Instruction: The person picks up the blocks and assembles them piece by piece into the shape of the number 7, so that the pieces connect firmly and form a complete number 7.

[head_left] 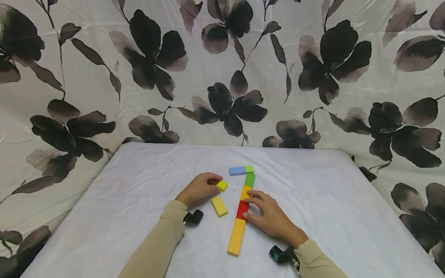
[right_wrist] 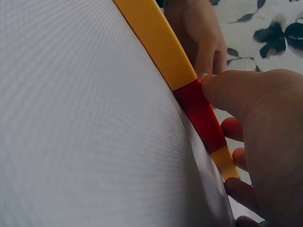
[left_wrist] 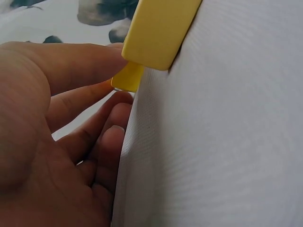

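My left hand (head_left: 201, 188) pinches a small yellow block (head_left: 222, 186) between thumb and index finger, low over the cloth; its other fingers curl beneath in the left wrist view. A longer pale yellow block (head_left: 219, 206) lies just in front of that hand and hides the thumb's tip in the left wrist view. With thumb and fingertips, my right hand (head_left: 272, 218) touches the right side of a row of blocks. The thumb meets the red block (right_wrist: 201, 113), and other fingertips reach the orange-yellow block (head_left: 245, 192) beyond it.
The row runs from a long orange block (head_left: 236, 237) at the near end to a green block (head_left: 249, 179). At its far end lie a light green block (head_left: 249, 169) and a blue block (head_left: 237, 171) pointing left. White cloth (head_left: 306, 181) covers the table; a floral curtain hangs behind.
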Demonstrator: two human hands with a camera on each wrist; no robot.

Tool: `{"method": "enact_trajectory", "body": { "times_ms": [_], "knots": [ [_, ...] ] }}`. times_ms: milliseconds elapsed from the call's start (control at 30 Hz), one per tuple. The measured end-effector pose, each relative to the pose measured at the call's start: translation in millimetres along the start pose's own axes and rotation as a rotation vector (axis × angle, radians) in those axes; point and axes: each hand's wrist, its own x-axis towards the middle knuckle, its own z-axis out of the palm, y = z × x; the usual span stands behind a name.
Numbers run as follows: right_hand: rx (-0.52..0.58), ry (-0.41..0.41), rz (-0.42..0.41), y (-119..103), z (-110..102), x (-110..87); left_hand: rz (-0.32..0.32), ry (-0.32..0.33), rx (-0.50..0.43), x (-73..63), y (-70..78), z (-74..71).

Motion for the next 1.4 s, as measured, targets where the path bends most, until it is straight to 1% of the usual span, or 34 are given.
{"method": "enact_trajectory", "body": {
  "times_ms": [267,600,900,1100,1400],
  "knots": [
    [-0.003,0.001,0.003,-0.1,1.3,-1.6,0.007,0.003,0.019,-1.1,-2.1,3.7],
    [-0.004,-0.011,0.012,0.8,3.8,-1.6,0.018,0.008,0.036,-4.4,-1.8,2.3],
    [-0.006,-0.006,0.016,-0.9,3.5,-1.4,0.031,0.017,0.043,-4.1,-0.9,0.9],
    [-0.009,-0.002,0.019,-1.7,3.4,-1.3,0.032,0.022,0.051,-1.7,-3.8,1.4],
    [-0.016,0.002,0.023,-3.8,1.7,-0.5,0.034,0.031,0.016,-0.5,-2.7,-0.5]
  ]
}}
